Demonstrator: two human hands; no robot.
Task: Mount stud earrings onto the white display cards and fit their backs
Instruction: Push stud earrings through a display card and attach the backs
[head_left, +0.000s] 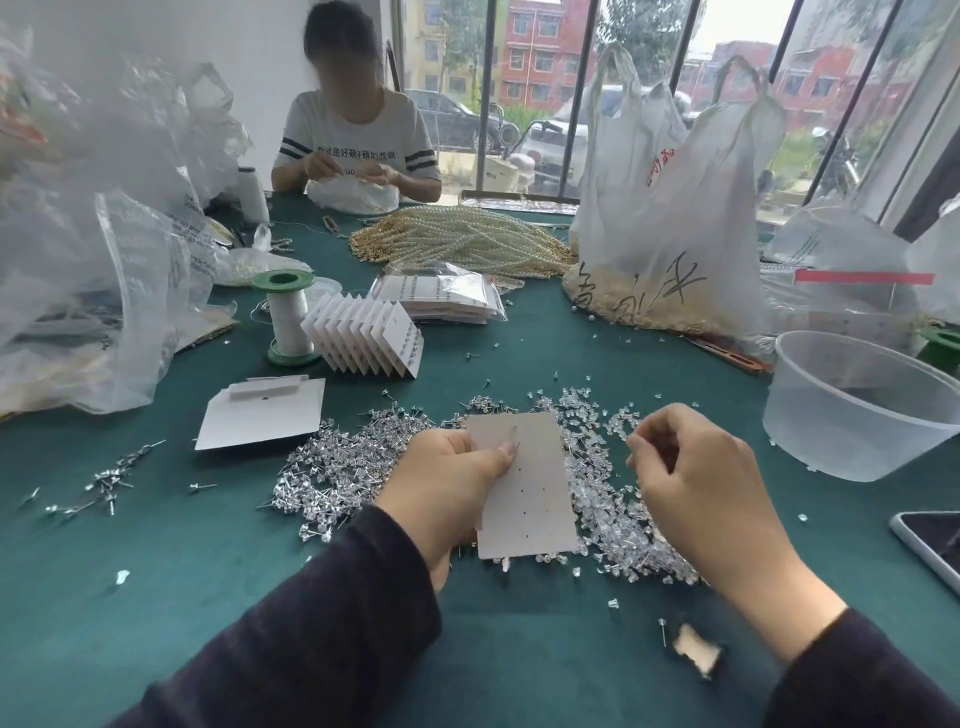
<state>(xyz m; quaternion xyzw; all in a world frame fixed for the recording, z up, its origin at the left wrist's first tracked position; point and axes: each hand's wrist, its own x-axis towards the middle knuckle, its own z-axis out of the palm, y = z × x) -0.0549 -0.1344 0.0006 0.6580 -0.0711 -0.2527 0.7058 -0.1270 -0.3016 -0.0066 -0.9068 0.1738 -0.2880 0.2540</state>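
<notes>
Fingers of the left hand (447, 483) pinch a white rectangular punched display card (524, 499) by its left edge, over a heap of silver stud earrings (332, 467) on the green cloth table (208, 571). At three o'clock from the card, the right hand (696, 467) curls its fingertips toward its thumb; I cannot tell whether they grasp anything.

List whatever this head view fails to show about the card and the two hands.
Head view, the right hand: its own curled fingers hide whether it pinches an earring back.
Head view, the white display card: its far side faces away, the left hand covers its left edge, and the posts poking through are too small to count.
Head view, the phone: cut off by the right edge.
</notes>
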